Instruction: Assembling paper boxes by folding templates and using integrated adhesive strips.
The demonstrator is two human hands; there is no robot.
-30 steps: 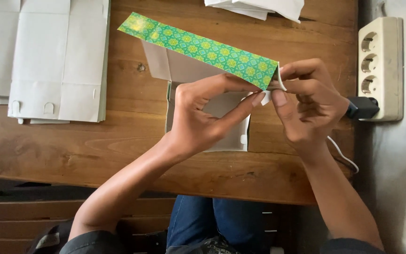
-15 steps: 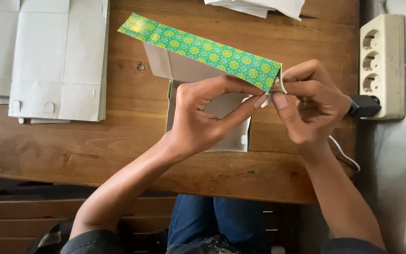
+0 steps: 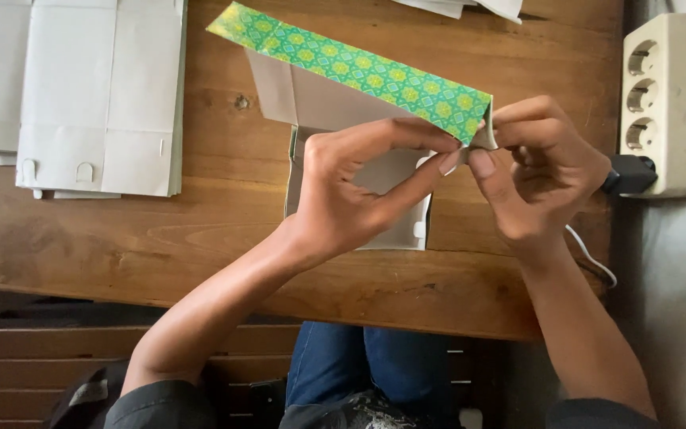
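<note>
Seen from the head camera, a seated person bends over a brown wooden tabletop (image 3: 200,238) and works the corner of a flat-cut grey cardboard box blank with a green-and-yellow patterned outer face (image 3: 359,71). The blank lies partly on the tabletop near its middle, one long patterned panel folded up on edge so that it runs as a slanting strip from upper left towards the hands.

The left hand (image 3: 351,191) arches over the blank's grey inner side, thumb and forefinger stretched out to the strip's right-hand end; its fingers (image 3: 446,163) are pressed together on that corner, apparently to keep the fold standing. The right hand (image 3: 541,175) meets it from the other side, its fingers (image 3: 486,159) pinched onto the same corner and a small grey flap there, so that the two hands steady one point between them.

A stack of flat white-grey cardboard blanks with small locking tabs (image 3: 97,95) lies well apart at the upper left of the tabletop. More pale sheets (image 3: 470,6) poke in at the top edge. A cream multi-socket power strip (image 3: 660,103) sits at the right edge with a black plug (image 3: 629,175) in it, just beside the right hand. Blue jeans (image 3: 359,365) show below the tabletop's near edge.
</note>
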